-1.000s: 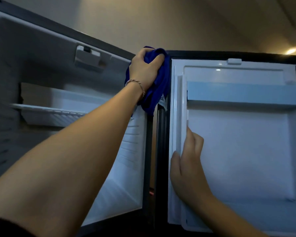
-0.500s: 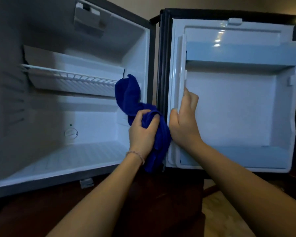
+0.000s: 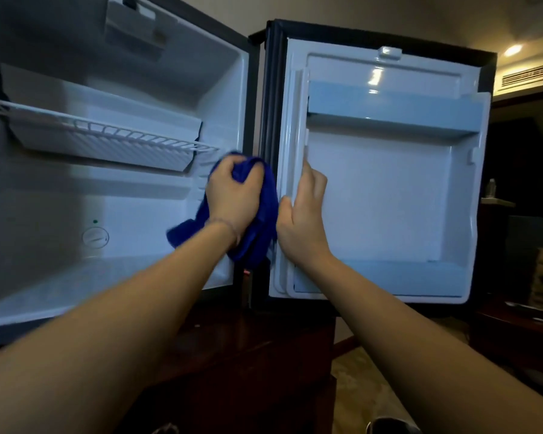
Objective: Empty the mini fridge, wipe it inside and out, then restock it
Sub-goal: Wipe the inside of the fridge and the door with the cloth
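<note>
While both my forearms reach forward over the dark wooden cabinet (image 3: 248, 349) under the mini fridge (image 3: 60, 189), my left hand (image 3: 232, 198) is bunched around a blue cloth (image 3: 257, 236), fingers curled tight into its folds, pressing it against the front edge of the fridge's right wall, just beside the hinge. A thin bracelet (image 3: 223, 225) sits on that wrist. My right hand (image 3: 301, 220) rests on the open door (image 3: 386, 189), fingers straight and flat along the raised inner rim at its hinge side, the thumb touching the door gasket; it grips nothing. Behind the cloth, a white wire shelf (image 3: 107, 133) spans the cavity, and a round thermostat dial (image 3: 95, 237) sits low on the back wall. Farther right, the door's upper shelf (image 3: 389, 111) and bottom shelf (image 3: 380, 277) hold nothing. Beyond the door, a ceiling light (image 3: 513, 50) glows.
</note>
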Available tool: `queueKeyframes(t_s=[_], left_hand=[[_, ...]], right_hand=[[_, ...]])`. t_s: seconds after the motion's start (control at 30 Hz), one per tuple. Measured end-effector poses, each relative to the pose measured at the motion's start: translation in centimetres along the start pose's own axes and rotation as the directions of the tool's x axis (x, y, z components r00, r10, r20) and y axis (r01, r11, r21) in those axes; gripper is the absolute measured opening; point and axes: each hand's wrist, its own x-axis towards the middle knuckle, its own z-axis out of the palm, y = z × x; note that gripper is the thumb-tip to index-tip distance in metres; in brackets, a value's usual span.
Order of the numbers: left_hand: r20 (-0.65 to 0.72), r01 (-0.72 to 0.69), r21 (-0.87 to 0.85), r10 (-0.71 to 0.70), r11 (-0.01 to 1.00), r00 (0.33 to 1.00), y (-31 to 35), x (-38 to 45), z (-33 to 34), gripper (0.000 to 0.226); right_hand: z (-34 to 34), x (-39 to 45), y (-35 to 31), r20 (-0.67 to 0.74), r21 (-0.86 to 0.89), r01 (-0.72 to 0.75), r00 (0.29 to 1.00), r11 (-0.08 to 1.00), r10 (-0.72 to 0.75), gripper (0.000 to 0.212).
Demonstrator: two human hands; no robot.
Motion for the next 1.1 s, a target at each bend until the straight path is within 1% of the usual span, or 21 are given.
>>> queueKeyframes(t_s=[0.1,0.17,0.27,0.37,0.5,0.6,0.7,0.8,0.9,0.97,1.0,1.1], left_hand=[[-0.052,-0.096,-0.005,0.095,0.995,0.994,3.3,5.9,1.2,0.010],[-0.059,-0.157,-0.023,0.155,0.987,0.986,5.9,9.8,1.9,0.012],[-0.069,-0.252,0.020,0.253,0.968,0.965,9.5,14.4,2.9,0.019],[-0.059,-0.259,0.072,0.263,0.963,0.963,10.8,16.3,3.3,0.025],[-0.035,-0.310,0.121,0.316,0.943,0.948,9.3,14.5,3.1,0.021],[-0.015,-0.279,0.072,0.280,0.958,0.960,6.8,11.7,2.3,0.017],[0.001,-0.221,0.017,0.221,0.975,0.975,3.5,7.2,1.3,0.014],[0.039,-0.109,-0.027,0.110,0.994,0.993,-1.3,0.9,-0.1,0.015],[0.113,0.034,-0.028,-0.030,0.999,0.993,-5.4,-5.5,-2.1,0.008],[0.175,0.113,-0.014,-0.108,0.994,0.978,-6.7,-8.0,-3.1,0.004],[0.194,0.125,-0.003,-0.122,0.992,0.973,-6.9,-8.7,-3.3,0.005],[0.176,0.129,0.025,-0.132,0.991,0.976,-6.6,-8.9,-3.0,0.007]], right_hand=[[0.1,0.1,0.4,-0.015,-0.016,0.042,0.999,0.999,-0.042,0.066],[0.1,0.1,0.5,-0.024,-0.007,0.069,0.997,0.998,-0.069,0.065],[0.1,0.0,0.8,-0.027,-0.011,0.102,0.994,0.995,-0.103,0.065],[0.0,0.0,0.9,-0.008,0.001,0.100,0.995,0.995,-0.100,0.063],[0.0,0.0,1.1,-0.008,0.021,0.105,0.995,0.994,-0.104,0.063],[0.2,0.1,1.2,-0.022,0.036,0.096,0.995,0.995,-0.095,0.063],[0.3,0.3,1.4,-0.042,0.029,0.082,0.996,0.996,-0.081,0.063],[0.3,0.2,1.1,-0.041,0.045,0.054,0.998,0.998,-0.052,0.064],[0.2,0.1,0.8,-0.036,0.022,0.055,0.998,0.998,-0.054,0.066],[0.1,0.0,0.6,-0.028,0.005,0.045,0.999,0.999,-0.044,0.068],[0.0,0.0,0.5,-0.027,-0.001,0.039,0.999,0.999,-0.039,0.068],[0.1,0.0,0.5,-0.022,-0.017,0.028,0.999,0.999,-0.028,0.065]])
